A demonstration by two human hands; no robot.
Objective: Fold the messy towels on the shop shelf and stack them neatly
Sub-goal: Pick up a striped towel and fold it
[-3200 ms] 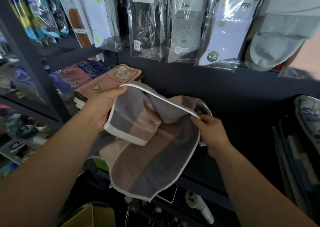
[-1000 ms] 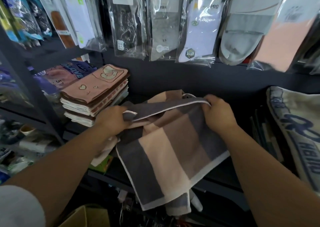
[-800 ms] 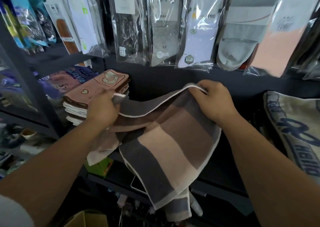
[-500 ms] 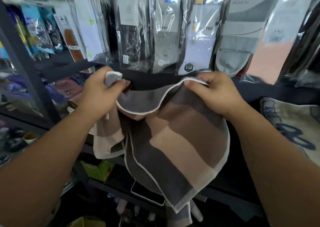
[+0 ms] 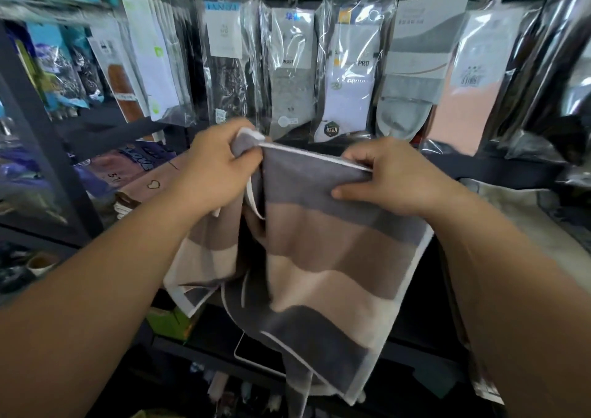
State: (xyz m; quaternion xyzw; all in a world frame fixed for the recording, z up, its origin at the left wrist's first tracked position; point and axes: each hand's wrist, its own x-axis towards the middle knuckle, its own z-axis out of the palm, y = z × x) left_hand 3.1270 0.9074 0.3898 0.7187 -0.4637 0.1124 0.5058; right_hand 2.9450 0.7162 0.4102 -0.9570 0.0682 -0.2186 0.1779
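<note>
A striped towel (image 5: 323,258) in grey, brown and beige bands with a white border hangs in the air in front of the dark shelf. My left hand (image 5: 211,171) grips its top left corner, bunched in the fist. My right hand (image 5: 387,178) pinches the top edge further right, thumb underneath. The top edge runs taut between the two hands, and the rest hangs down in loose layers. Behind my left wrist lies a stack of folded pink towels (image 5: 144,190) with a small heart mark, partly hidden.
Packaged socks (image 5: 287,75) hang in clear bags on hooks above the shelf. A dark upright post (image 5: 48,149) stands at the left. A cream printed cloth (image 5: 524,213) lies on the shelf at the right. Small boxes and goods fill the lower shelf (image 5: 172,321).
Both hands have lifted the towel off the shelf and up before the sock packs. The slack top edge has been pulled straight between them.
</note>
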